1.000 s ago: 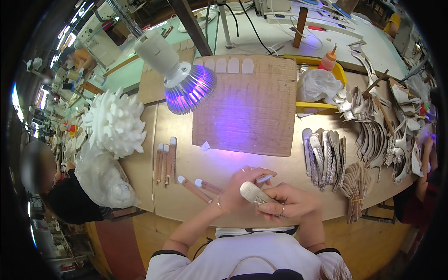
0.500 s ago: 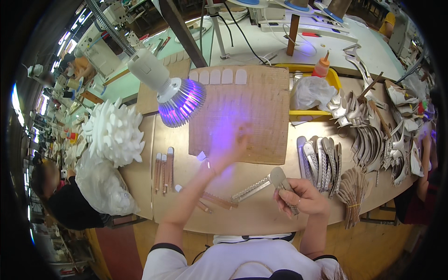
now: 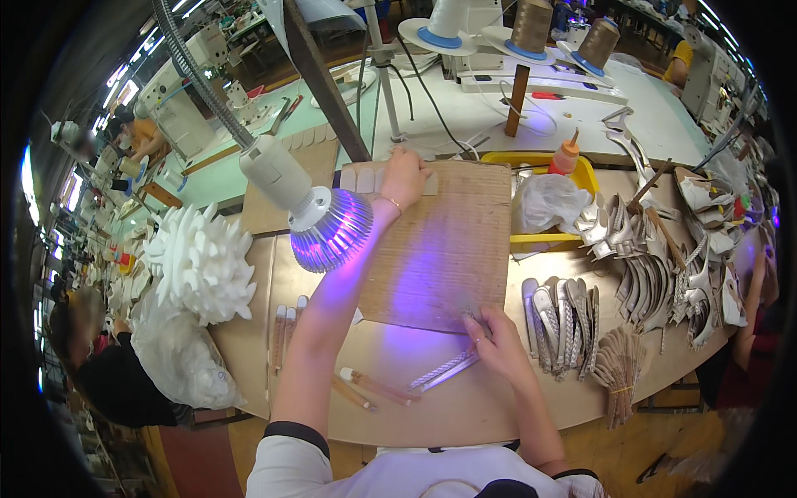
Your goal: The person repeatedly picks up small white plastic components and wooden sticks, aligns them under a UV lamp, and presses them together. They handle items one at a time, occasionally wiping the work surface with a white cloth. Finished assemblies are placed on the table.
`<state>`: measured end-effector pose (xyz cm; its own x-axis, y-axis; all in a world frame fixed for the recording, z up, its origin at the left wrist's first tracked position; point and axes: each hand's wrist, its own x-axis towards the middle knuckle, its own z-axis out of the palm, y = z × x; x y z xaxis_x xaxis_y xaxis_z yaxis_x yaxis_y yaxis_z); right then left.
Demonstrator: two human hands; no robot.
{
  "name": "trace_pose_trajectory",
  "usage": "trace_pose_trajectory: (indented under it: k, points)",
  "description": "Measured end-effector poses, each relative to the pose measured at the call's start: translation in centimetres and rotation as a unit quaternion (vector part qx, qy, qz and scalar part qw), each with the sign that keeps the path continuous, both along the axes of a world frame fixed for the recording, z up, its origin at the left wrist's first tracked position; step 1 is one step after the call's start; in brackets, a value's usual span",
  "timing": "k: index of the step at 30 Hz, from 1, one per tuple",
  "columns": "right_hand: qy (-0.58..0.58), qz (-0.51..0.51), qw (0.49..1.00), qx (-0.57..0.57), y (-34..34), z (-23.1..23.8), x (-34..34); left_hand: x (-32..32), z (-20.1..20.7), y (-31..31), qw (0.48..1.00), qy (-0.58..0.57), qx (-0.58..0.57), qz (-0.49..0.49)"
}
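Observation:
My left hand (image 3: 404, 178) reaches to the far edge of the brown cardboard sheet (image 3: 448, 241). Its fingers are bent and closed over a row of pale round-topped tabs (image 3: 365, 181), hiding what is between them. One more tab (image 3: 431, 184) shows just right of the hand. Near the cardboard's front right corner, my right hand (image 3: 496, 336) is closed on a grey strap (image 3: 470, 307), whose end is blurred by motion. Beside that hand, a braided silver strap (image 3: 444, 370) lies on the table.
A lit purple lamp (image 3: 332, 236) hangs over my left forearm. Brown straps (image 3: 378, 386) lie near me. To the right are silver straps (image 3: 564, 324), a banded brown bundle (image 3: 621, 373) and a yellow tray (image 3: 544, 242) with a bag and bottle. White foam-like pieces (image 3: 199, 257) sit left.
My left hand has moved from mid-cardboard to the tabs at its far edge. My right hand has moved forward with the grey strap, toward the cardboard's front corner. The view has tilted up.

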<state>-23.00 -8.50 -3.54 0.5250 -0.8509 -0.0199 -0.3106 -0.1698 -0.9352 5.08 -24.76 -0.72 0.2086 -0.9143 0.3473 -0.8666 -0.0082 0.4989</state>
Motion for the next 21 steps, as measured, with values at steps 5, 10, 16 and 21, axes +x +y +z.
trace_pose_trajectory:
  k: [5,10,16,21]
  points:
    - [0.041,-0.006,0.999,-0.006,-1.7,-1.3,1.3,0.2,0.5,0.8,0.996,0.077,-0.004,-0.039]
    - [-0.023,-0.011,0.990,0.139,-2.6,-2.0,1.7,1.1,0.7,7.1,0.766,0.629,-0.098,-0.091]
    - [0.029,-0.001,0.990,0.139,-2.7,1.6,1.4,0.8,-0.3,19.1,0.741,0.671,-0.005,-0.020]
    - [0.010,0.086,0.992,0.097,-1.9,6.2,3.2,-0.7,1.7,22.9,0.753,0.658,0.003,-0.020]
